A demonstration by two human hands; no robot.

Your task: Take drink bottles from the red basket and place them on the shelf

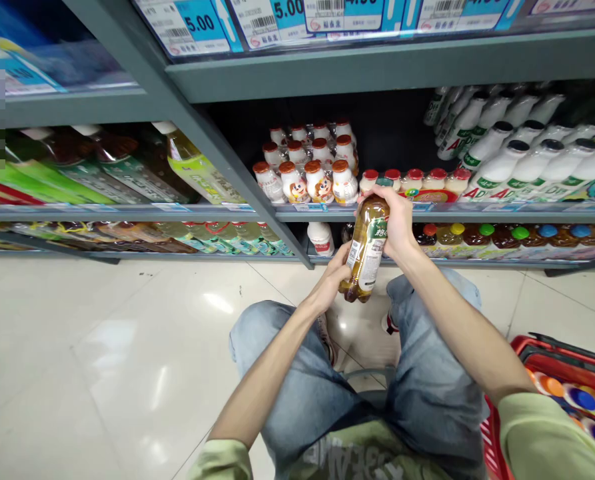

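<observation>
Bottle of amber drink (369,250), just the one, held up in front of the shelf (297,217) and over the gap between two denim knees. Both hands are on it: the left hand (333,280) is gripping the side near the base, and the right hand (400,217) is wrapped around the upper end. It's tilted a bit, label showing. Behind it I count 12 little white bottles (318,180) with orange-red caps, 3 rows of 4, then what looks like 5 red-lidded jars (436,180) right beside them. The white bottles with black caps (510,160) further right overlap too much to count. Bottom shelf has 1 white tub (320,238), plus 7 coloured caps (487,230) past the right hand: 1 red, 1 yellow, 2 green, 2 blue, 1 pink. There's also 1 red basket (527,348) by the right knee, at least 2 blue caps (584,399) in it.
</observation>
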